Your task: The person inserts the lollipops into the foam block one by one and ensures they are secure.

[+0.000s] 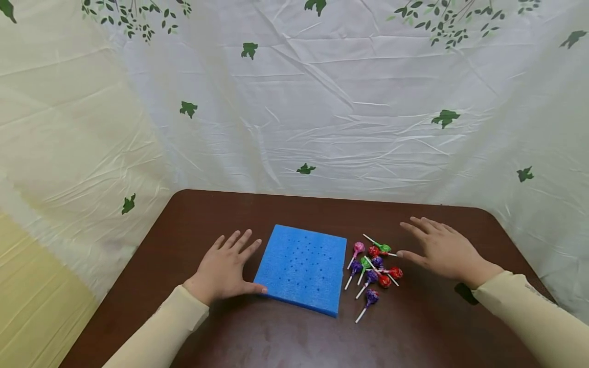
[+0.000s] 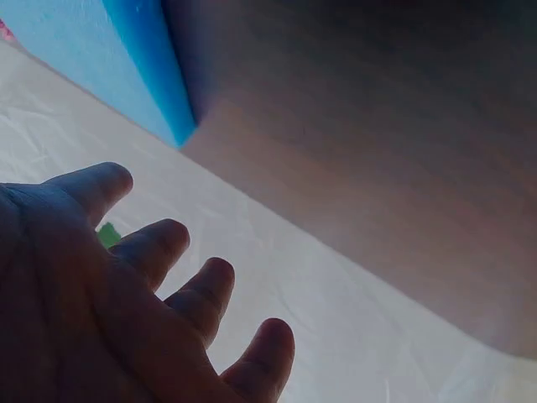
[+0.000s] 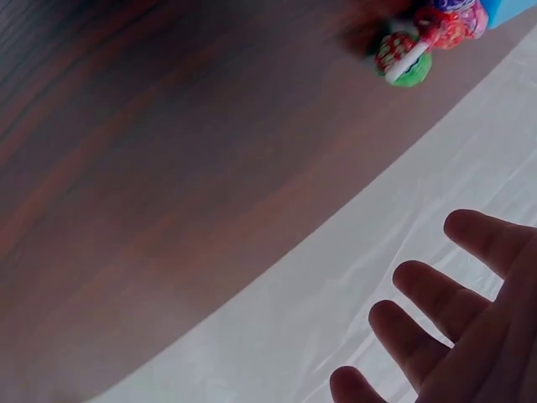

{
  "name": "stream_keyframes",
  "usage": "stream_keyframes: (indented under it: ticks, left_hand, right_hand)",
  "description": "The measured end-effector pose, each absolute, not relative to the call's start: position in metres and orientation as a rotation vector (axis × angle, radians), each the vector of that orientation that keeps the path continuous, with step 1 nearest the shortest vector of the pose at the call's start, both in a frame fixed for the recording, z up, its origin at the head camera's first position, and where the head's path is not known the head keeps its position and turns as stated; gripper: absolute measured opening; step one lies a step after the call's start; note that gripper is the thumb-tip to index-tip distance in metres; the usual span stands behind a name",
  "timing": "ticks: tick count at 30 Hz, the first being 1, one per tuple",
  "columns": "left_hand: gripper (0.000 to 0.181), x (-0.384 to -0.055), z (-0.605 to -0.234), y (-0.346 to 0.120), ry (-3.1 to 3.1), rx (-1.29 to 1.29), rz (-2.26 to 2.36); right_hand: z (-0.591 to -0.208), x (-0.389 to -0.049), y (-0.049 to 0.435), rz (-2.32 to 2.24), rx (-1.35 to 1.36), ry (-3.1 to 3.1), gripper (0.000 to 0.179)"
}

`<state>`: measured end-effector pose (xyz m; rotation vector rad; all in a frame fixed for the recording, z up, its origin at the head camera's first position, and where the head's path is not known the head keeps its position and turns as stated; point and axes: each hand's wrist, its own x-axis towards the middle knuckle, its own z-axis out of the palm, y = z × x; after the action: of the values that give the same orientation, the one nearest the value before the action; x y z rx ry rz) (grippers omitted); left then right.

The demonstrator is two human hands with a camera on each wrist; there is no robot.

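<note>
A blue foam board (image 1: 294, 291) dotted with rows of small holes lies flat near the middle of the table. Just right of it is a loose pile of wrapped lollipops (image 1: 371, 276) in purple, red, green and pink, their white sticks pointing different ways. My left hand (image 1: 223, 273) is spread at the board's left side, its thumb tip right at the near left corner. To the right of the pile my right hand (image 1: 446, 250) is spread, palm down and holding nothing; its thumb is close to a lollipop stick. Both hands' fingers look straight in the wrist views.
The dark brown table (image 1: 221, 209) has rounded far corners. Behind it hangs a white cloth (image 1: 368, 153) with green leaf prints, which also runs along the left and right sides. One purple lollipop (image 1: 371, 296) lies nearest the front of the pile.
</note>
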<state>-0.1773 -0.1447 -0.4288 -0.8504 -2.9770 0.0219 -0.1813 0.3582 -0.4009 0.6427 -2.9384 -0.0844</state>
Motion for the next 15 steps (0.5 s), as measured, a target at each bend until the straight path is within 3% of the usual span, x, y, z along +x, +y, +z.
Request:
stream_keyframes:
  ticks: [15]
  left_hand:
    - [0.114,-0.169,-0.452,-0.122,-3.048,-0.827,-0.128]
  right_hand:
    - [-0.421,-0.183,0.326,0.213,0.651,-2.914,0.059]
